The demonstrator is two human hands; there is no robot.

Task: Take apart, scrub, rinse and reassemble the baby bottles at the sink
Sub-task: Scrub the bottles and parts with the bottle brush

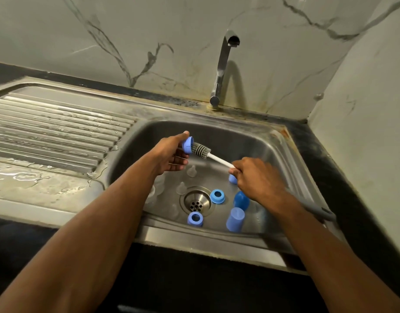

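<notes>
Wet brushed-metal sink (273,141), glossy chrome tap (221,71), matt blue plastic collars (217,196), veined marble wall (126,30)

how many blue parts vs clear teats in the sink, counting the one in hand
Blue collar rings: 3 (in the left hand, by the drain, front)
Blue caps: 3 ()
Clear teats: 2 ()
Total: 8
</notes>
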